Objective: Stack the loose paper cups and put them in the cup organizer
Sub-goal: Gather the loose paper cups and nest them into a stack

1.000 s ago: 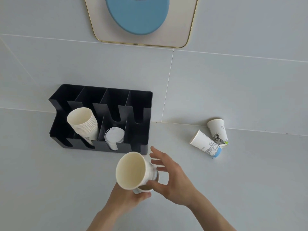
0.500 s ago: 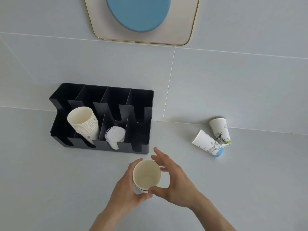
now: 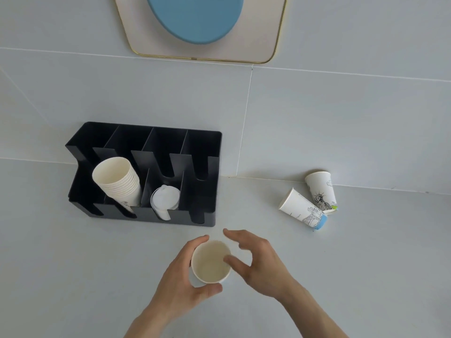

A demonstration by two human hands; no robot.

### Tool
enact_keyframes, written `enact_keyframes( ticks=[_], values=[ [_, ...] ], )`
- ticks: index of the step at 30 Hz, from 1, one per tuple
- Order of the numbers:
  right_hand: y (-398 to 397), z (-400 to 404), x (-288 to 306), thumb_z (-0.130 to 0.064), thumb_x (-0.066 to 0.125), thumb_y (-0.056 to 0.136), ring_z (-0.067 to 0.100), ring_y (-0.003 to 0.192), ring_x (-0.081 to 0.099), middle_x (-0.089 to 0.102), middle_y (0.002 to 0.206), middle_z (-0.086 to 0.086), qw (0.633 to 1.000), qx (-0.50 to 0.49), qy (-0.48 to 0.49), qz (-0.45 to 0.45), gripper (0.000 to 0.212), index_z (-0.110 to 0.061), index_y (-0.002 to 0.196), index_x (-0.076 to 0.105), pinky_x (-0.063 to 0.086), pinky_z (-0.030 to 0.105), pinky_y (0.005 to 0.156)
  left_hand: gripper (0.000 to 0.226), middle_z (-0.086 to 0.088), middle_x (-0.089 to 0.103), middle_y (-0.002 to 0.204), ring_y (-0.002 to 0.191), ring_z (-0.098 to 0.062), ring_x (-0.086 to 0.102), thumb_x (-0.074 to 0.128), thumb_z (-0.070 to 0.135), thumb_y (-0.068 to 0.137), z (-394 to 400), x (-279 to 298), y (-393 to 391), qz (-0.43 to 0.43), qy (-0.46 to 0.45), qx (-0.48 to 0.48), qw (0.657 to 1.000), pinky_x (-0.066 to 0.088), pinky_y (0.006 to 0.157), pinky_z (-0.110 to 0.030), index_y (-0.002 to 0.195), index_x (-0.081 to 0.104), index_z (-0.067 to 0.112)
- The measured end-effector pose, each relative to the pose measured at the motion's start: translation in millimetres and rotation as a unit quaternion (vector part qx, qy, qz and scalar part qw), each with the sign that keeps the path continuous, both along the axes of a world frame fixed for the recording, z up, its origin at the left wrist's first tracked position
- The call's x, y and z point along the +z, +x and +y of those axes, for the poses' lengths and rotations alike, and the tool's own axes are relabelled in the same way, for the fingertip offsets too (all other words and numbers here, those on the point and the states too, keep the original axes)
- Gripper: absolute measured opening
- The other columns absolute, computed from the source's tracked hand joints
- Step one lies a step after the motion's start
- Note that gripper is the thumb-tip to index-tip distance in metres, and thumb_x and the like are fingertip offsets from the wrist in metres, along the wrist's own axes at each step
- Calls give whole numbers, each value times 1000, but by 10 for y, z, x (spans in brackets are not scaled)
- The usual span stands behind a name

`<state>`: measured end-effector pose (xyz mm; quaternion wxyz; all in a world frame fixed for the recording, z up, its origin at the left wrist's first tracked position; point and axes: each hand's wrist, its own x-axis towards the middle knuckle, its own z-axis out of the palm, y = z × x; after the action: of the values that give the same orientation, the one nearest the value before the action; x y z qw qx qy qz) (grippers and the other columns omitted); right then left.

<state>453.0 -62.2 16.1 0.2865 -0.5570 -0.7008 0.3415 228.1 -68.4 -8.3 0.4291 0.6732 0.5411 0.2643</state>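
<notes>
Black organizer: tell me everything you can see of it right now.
The organizer is a black, plastic-looking rack standing on the counter against the wall, left of the hands. Dividers split it into four lanes with U-notched partitions. A tilted stack of paper cups leans in the second lane from the left; white lids sit in the third. The other two lanes look empty. Neither hand touches it.

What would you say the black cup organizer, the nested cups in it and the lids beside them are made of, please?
Cup organizer: probably plastic, with thin, smooth black walls and a faint sheen. Nested cups: paper, with matte cream insides and thin rolled rims. Lids: likely thin moulded plastic, whitish and slightly translucent, though that is harder to confirm.
</notes>
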Motion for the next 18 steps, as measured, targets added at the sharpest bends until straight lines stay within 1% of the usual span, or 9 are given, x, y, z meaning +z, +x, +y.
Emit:
enact_keyframes(
  ticks=[2,4,6,7,8,10,13,15,18],
  values=[
    [202,126,-24,-31,77,91,4,114,66,69,128,-15,997,-77,13,20,49,-27,139,63,57,27,95,99,26,54,140,124,-2,56,94,46,56,2,-17,-4,-3,9,2,1000,52,104,-34,140,42,46],
    [493,310,-53,-19,80,89,8,108,69,72,121,-10,986,-165,26,24,46,-21,133,68,59,32,92,98,26,53,140,122,-3,58,95,42,55,7,-47,-1,-9,16,1,1000,54,102,-35,138,45,47],
    [831,521,-98,-13,80,89,19,107,70,72,121,-2,969,-243,30,-23,45,-15,132,67,58,42,93,98,25,55,139,119,-5,61,96,37,53,13,-85,4,-16,16,-1,1000,55,100,-35,137,47,45],
    [1002,628,-124,-14,79,89,25,111,68,71,125,2,960,-271,23,-69,47,-14,134,65,56,45,93,98,24,56,140,119,-6,62,96,36,52,14,-102,10,-19,17,-1,1000,55,99,-33,137,48,44],
    [1162,730,-148,-17,77,90,28,117,65,68,130,4,950,-288,7,-123,50,-14,138,62,54,44,95,98,24,56,140,118,-7,63,96,36,51,12,-114,17,-22,17,-1,1000,55,99,-31,137,49,44],
    [1411,907,-223,-23,76,92,31,131,54,58,145,6,934,-283,-37,-215,61,-14,146,51,47,42,99,99,24,55,141,119,-6,63,96,36,50,11,-119,39,-27,16,1,1000,53,99,-29,137,48,45],
    [1576,1080,-367,-30,74,93,30,148,35,34,164,7,926,-219,-109,-287,80,-13,157,30,35,41,114,101,21,55,143,121,-6,62,97,36,52,11,-115,68,-30,9,-2,1000,53,100,-31,139,47,47],
    [1579,1125,-469,-33,75,92,31,145,39,36,161,8,921,-199,-143,-304,87,-12,159,24,36,42,113,101,19,56,142,122,-7,61,98,36,54,16,-107,74,-29,2,-4,1000,53,101,-33,140,45,47],
    [1470,1086,-619,-38,79,87,34,129,52,46,142,11,907,-194,-127,-352,87,-10,154,30,44,43,104,99,18,55,142,123,-8,60,98,36,57,29,-76,84,-33,-7,-2,999,54,103,-38,141,45,44]
  ],
)
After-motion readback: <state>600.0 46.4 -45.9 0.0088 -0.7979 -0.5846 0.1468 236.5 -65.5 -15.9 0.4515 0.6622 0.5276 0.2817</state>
